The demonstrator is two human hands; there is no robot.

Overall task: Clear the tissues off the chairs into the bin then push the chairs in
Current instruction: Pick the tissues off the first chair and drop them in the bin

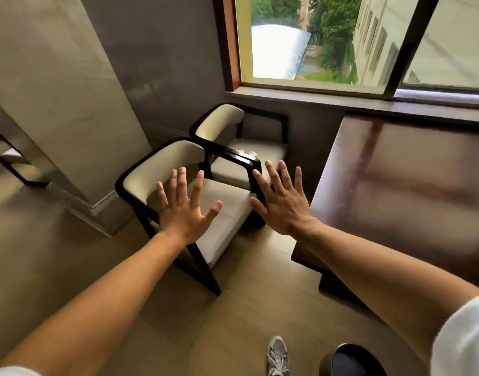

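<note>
While both hands hover above the near chair (227, 213), the left hand (185, 210) and right hand (280, 202) are spread, each grip empty. A tissue (246, 152) lies on the far chair (260, 153), beside the surface (409, 185).

Tissue (246, 152) on far chair (249, 156)

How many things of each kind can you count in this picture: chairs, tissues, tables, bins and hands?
Chairs: 2, near and far
Tissues: 1, on the far chair's seat
Tables: 1
Bins: 1
Hands: 2, left and right, both open
Total: 7
</note>
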